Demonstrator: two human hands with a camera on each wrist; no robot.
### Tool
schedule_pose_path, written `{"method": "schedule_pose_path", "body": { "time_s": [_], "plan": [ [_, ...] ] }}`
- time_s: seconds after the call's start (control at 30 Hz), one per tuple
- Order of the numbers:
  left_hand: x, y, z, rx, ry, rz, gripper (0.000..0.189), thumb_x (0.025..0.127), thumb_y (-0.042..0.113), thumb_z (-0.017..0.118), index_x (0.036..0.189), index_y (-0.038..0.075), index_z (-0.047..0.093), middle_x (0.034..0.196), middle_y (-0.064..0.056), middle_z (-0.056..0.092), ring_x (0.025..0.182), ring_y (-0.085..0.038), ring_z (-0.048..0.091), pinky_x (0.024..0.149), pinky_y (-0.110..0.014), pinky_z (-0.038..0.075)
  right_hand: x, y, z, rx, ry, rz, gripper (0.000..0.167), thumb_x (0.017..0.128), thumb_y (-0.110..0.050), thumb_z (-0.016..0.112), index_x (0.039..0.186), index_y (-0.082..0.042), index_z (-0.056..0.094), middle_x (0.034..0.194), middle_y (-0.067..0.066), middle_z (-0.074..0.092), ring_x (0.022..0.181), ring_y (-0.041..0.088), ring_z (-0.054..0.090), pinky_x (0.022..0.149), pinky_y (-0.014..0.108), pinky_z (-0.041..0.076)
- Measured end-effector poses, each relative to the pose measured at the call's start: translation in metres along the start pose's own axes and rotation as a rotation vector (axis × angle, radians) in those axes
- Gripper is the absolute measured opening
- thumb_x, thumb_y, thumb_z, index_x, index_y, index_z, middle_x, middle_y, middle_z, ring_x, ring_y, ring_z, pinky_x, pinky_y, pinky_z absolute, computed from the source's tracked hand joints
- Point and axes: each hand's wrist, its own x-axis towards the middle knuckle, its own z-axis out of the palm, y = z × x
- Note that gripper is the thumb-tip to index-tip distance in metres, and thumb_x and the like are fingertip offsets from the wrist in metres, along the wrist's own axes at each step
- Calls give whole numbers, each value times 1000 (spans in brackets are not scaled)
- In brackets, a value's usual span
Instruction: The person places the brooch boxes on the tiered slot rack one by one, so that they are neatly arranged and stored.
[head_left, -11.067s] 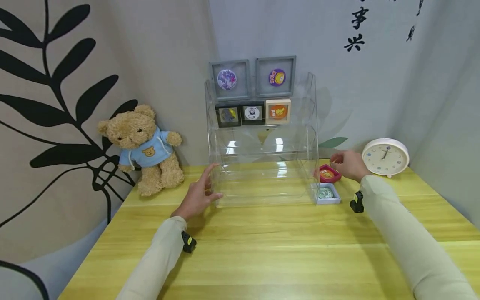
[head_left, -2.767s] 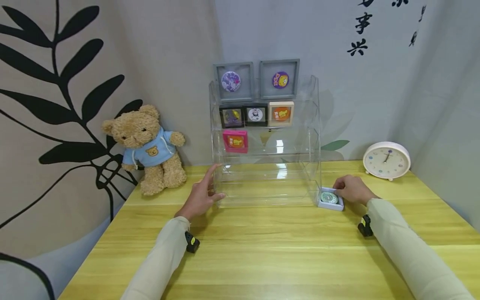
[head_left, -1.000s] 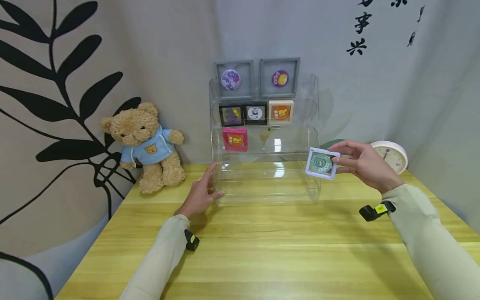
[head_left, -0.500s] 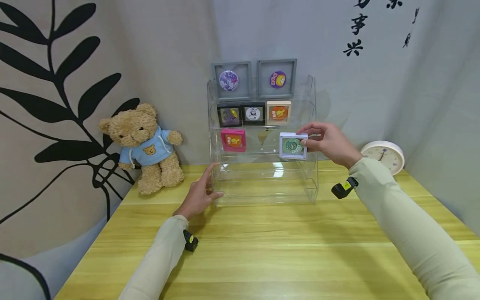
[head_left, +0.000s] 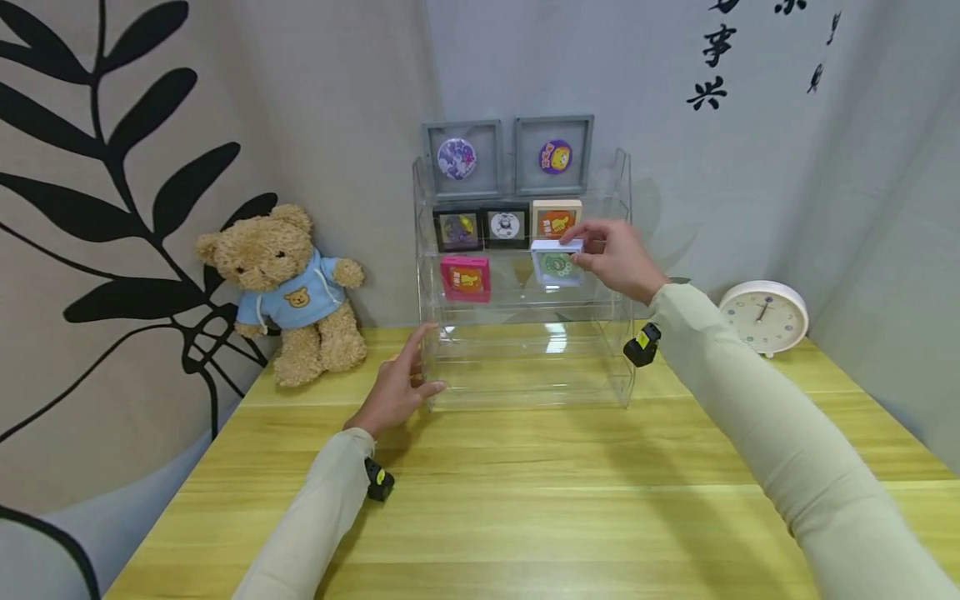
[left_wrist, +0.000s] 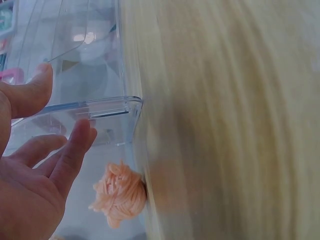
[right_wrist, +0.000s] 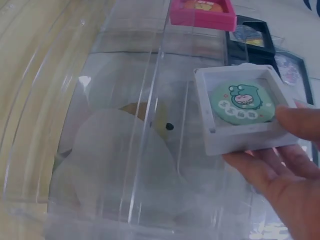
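In the head view, a clear acrylic tiered display stand [head_left: 517,312] stands at the table's back. My right hand [head_left: 621,260] pinches a pale white-lavender square badge frame [head_left: 557,247] by its right side, before the third tier from the top. The right wrist view shows the thumb on the rim of that frame [right_wrist: 215,142], fingers beneath, and a green round badge [right_wrist: 242,102] inside. My left hand [head_left: 393,392] holds the stand's left side panel, thumb and fingers on either side of its edge. A pink frame [head_left: 466,278] sits at that tier's left.
Two grey frames [head_left: 554,156] top the stand. Below are two black frames [head_left: 506,226] and a beige frame [head_left: 557,220], partly covered by my right hand. A teddy bear [head_left: 288,296] sits left; a round white clock [head_left: 765,317] stands right on the wooden table [head_left: 525,500].
The pink frame has gone from the table to the third tier. The right hand has lifted the pale frame from the table and carried it left to that tier. The left hand stays put.
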Motion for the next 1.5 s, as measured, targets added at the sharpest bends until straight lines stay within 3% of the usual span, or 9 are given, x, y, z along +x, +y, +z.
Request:
{"method": "schedule_pose_path", "body": {
  "time_s": [0.17, 0.3, 0.47, 0.6, 0.8, 0.97, 1.13, 1.3, 1.5],
  "plan": [
    [0, 0, -1, 0, 2, 4, 96, 89, 10, 76, 154, 53, 19, 145, -30, 52, 124, -48, 60, 99, -55, 58, 14, 1, 14, -34, 17, -26, 27, 90, 8, 65, 115, -4, 70, 115, 22, 71, 102, 31, 70, 90, 43, 62],
    [1, 0, 1, -6, 8, 12, 95, 89, 8, 76, 155, 48, 21, 142, -31, 55, 121, -47, 63, 97, -53, 59, 19, 0, 24, -41, 19, -20, 27, 90, 8, 65, 113, -4, 71, 120, 20, 70, 106, 32, 69, 92, 45, 61],
    [1, 0, 1, 2, 11, 10, 97, 89, 8, 76, 154, 51, 19, 142, -29, 56, 121, -47, 63, 97, -52, 59, 19, 0, 35, -19, 39, -9, 25, 90, 6, 67, 111, -6, 73, 130, 15, 68, 115, 31, 67, 95, 47, 61],
    [1, 0, 0, 10, 11, 14, 97, 89, 9, 76, 154, 51, 19, 145, -29, 53, 123, -47, 62, 98, -53, 59, 16, 1, 44, 10, 101, -29, 21, 89, 5, 69, 107, -4, 74, 131, 15, 68, 119, 34, 67, 96, 49, 61],
    [0, 0, 1, 3, 8, 16, 96, 89, 8, 76, 155, 50, 19, 145, -28, 54, 123, -47, 61, 98, -53, 59, 14, 9, 58, 26, 236, -42, 18, 86, 2, 74, 103, -3, 76, 120, 16, 73, 115, 32, 68, 103, 47, 57],
    [0, 0, 1, -12, 9, 12, 97, 89, 7, 75, 155, 50, 19, 143, -29, 55, 122, -47, 62, 97, -53, 59, 12, 13, 66, 55, 313, -53, 15, 85, 3, 75, 99, -3, 78, 115, 15, 73, 111, 29, 67, 99, 42, 60],
    [0, 1, 1, -5, 6, 6, 97, 89, 7, 76, 155, 50, 19, 142, -29, 56, 120, -47, 64, 96, -51, 60, 11, 14, 71, -8, 347, -68, 13, 86, -2, 76, 97, -7, 79, 112, 11, 73, 99, 25, 66, 86, 38, 62],
    [0, 1, 0, 6, 8, 8, 97, 89, 8, 76, 154, 51, 19, 142, -29, 57, 120, -46, 64, 96, -52, 60, 11, 13, 74, -43, 338, -72, 15, 86, -2, 75, 99, -9, 79, 114, 12, 67, 92, 25, 65, 82, 35, 53],
    [1, 1, 0, 19, 6, 5, 97, 90, 10, 76, 154, 52, 18, 144, -29, 54, 123, -46, 62, 98, -53, 59, 9, 10, 74, -41, 287, -56, 22, 89, 2, 68, 106, -8, 78, 113, 14, 59, 93, 26, 64, 79, 33, 57]
  ]
}}
